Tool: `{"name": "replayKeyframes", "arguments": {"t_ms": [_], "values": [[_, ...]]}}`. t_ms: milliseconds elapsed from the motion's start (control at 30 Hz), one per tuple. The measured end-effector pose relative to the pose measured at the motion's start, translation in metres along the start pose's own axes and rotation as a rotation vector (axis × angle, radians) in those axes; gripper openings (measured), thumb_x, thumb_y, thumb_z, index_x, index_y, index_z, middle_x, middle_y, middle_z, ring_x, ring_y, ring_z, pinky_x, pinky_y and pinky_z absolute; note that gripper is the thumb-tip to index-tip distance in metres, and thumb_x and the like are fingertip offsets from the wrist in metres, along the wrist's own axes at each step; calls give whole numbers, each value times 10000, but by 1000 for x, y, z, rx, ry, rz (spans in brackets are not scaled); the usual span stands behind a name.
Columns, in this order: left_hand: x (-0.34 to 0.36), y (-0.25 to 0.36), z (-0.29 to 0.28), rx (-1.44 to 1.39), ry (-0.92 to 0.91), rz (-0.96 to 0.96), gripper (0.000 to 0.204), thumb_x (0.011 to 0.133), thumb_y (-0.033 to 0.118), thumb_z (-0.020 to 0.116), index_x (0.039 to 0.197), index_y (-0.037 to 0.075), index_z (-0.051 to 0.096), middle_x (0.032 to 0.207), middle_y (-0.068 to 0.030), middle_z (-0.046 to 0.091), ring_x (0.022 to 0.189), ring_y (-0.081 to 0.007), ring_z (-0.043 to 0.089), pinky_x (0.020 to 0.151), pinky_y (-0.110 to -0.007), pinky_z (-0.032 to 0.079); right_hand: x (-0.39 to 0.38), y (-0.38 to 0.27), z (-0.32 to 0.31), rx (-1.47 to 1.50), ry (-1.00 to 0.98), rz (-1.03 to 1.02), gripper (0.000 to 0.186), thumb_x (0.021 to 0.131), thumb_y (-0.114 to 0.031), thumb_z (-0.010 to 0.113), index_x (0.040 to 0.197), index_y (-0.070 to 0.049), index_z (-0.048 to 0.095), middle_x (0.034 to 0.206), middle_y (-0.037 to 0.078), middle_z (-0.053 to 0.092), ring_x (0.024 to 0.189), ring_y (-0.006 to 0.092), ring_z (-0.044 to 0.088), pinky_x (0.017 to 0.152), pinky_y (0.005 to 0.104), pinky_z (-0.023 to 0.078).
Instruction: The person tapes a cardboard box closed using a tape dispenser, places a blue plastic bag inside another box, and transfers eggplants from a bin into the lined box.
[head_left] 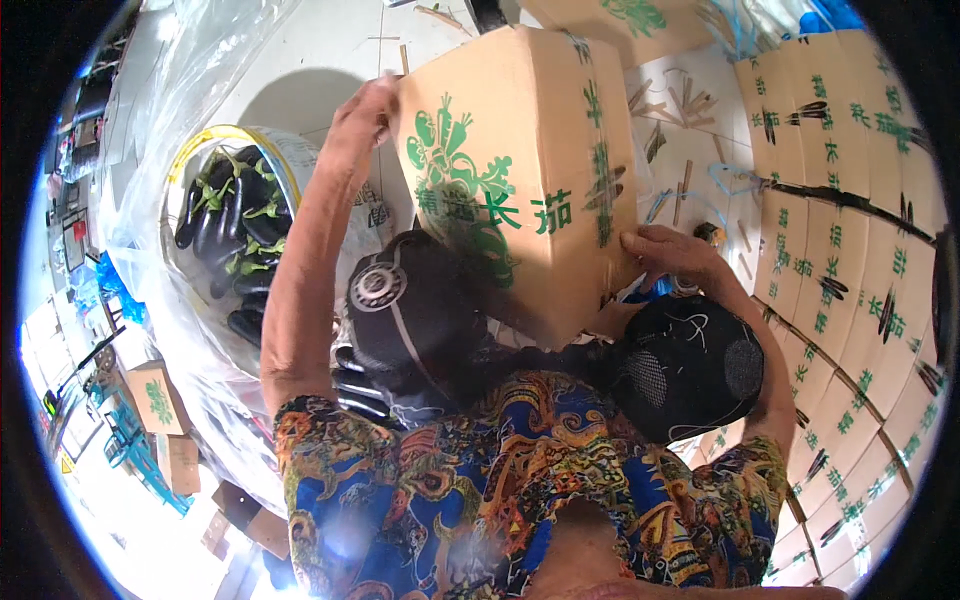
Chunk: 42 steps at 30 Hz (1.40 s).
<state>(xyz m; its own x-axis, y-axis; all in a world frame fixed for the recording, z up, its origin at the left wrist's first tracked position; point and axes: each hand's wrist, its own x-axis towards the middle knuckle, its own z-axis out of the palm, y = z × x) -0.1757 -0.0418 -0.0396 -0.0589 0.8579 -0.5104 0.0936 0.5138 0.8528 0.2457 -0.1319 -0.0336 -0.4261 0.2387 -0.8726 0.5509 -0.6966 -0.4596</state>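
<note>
A large brown cardboard box with green vegetable pictures and lettering stands tilted in front of me, above my bent knees. At its far left edge, my left hand is closed around the cardboard, its fingertips partly hidden behind the box. Lower down on the opposite side, my right hand grips the box near its near right corner. Some of those fingers are hidden under the edge. The inside of the box does not show.
Dark purple eggplants fill a round yellow-rimmed container on the left, with clear plastic sheeting around it. Stacked printed cartons form a wall at right. Cardboard strips litter the tiled floor beyond the box.
</note>
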Motion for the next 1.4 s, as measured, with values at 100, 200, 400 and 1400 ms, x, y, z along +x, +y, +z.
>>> {"name": "replayKeyframes", "arguments": {"t_ms": [100, 200, 400, 1400], "values": [[19, 5, 24, 87, -73, 193, 654, 869, 382, 670, 1372, 24, 453, 989, -75, 640, 924, -169, 571, 940, -325, 407, 15, 22, -2, 140, -121, -91, 699, 925, -571, 524, 1326, 2, 498, 1156, 183, 641, 940, 287, 666, 729, 376, 574], [32, 22, 76, 119, -218, 175, 738, 800, 217, 754, 1413, 17, 395, 1172, -136, 617, 1050, -193, 591, 885, -303, 471, 26, 63, -19, 178, -83, -25, 610, 958, -500, 507, 1307, 0, 516, 1162, 170, 635, 966, 284, 662, 750, 367, 563], [29, 31, 132, 402, -507, 219, 719, 830, 322, 743, 1427, 81, 422, 1290, -159, 550, 1176, -266, 539, 1026, -360, 427, 32, 58, 5, 81, -210, -215, 493, 965, -413, 526, 1278, -34, 551, 1164, 132, 639, 990, 258, 647, 797, 368, 532], [2, -120, 127, -641, -219, -390, 608, 955, 488, 468, 1359, 34, 475, 1381, -129, 504, 1251, -259, 476, 1071, -429, 349, 58, 96, -49, 351, 491, -521, 675, 953, -599, 399, 1433, -125, 425, 1414, 60, 470, 1189, 219, 493, 968, 383, 413]]}}
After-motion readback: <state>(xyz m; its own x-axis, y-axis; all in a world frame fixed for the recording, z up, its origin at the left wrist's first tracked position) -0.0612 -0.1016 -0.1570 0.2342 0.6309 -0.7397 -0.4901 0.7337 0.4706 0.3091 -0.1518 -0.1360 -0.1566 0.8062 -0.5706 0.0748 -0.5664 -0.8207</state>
